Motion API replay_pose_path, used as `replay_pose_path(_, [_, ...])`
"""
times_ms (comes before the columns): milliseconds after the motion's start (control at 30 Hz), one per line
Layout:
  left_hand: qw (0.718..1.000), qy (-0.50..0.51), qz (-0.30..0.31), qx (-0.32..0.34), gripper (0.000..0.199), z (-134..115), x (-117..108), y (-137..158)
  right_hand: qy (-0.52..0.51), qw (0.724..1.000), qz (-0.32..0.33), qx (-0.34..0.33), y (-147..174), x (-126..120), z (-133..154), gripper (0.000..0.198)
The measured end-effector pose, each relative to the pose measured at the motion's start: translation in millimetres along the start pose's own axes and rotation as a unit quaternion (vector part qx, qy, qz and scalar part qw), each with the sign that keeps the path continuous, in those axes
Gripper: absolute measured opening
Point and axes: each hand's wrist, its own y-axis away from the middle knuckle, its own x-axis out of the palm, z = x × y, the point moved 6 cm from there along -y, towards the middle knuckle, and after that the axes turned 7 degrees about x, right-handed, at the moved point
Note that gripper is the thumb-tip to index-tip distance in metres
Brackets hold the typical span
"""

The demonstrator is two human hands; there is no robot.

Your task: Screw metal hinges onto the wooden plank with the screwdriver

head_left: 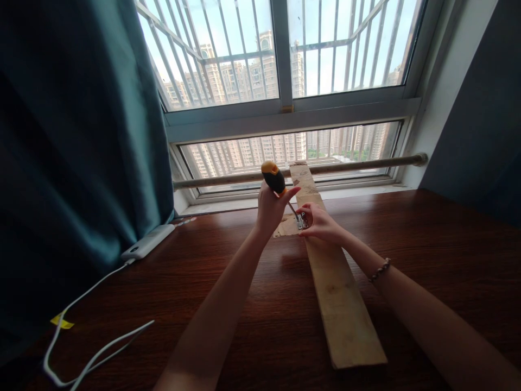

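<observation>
My left hand is closed round a screwdriver with a yellow and black handle. Its shaft slants down to the right, and the tip meets a small silver metal hinge. Thumb and fingers of my right hand pinch that hinge from the right side. The hinge lies where a long pale wooden board meets a shorter wooden piece on its left. Part of the hinge is hidden by my right fingers, and I cannot make out any screw.
A dark brown wooden tabletop carries the boards. At left lie a white power strip, a white cable and a yellow tag. A blue curtain hangs there. A horizontal metal rail crosses before the window behind the board's far end.
</observation>
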Motion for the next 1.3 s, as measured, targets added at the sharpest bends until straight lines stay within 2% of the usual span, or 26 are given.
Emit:
replay_pose_path(100, [0.995,-0.094,-0.016,0.021,0.041,-7,-7,0,-0.003,1.0,-0.003,0.003,0,0,-1,0.058])
replay_pose_path(200, [0.989,-0.133,-0.046,0.044,0.043,-14,-11,0,0.0,1.0,-0.005,0.002,0,0,-1,0.059])
replay_pose_path(267, [0.993,-0.101,-0.05,0.035,0.041,-12,-11,-1,0.0,1.0,-0.006,-0.003,0,1,-2,0.06])
replay_pose_path(367, [1.0,0.012,-0.003,0.003,0.034,-6,-5,-5,-0.008,1.0,-0.006,-0.008,-1,1,-3,0.06])
replay_pose_path(500, [0.986,0.143,0.076,-0.045,0.032,-3,-3,-12,-0.011,1.0,-0.008,-0.009,-1,0,-5,0.06])
replay_pose_path(600, [0.977,0.188,0.083,-0.053,0.025,-9,-11,-16,-0.009,1.0,-0.01,-0.006,-1,0,-5,0.059])
replay_pose_path(733, [0.974,0.214,0.053,-0.047,0.021,-12,-14,-16,-0.025,1.0,-0.007,0.006,0,-1,-3,0.059])
replay_pose_path(967, [0.978,0.199,0.065,-0.013,0.026,-5,3,-11,-0.04,0.999,-0.008,0.01,0,0,-4,0.063])
replay_pose_path(1300, [0.982,0.177,0.071,0.004,0.02,-6,1,-11,-0.031,0.999,-0.004,-0.007,-2,1,-5,0.062])
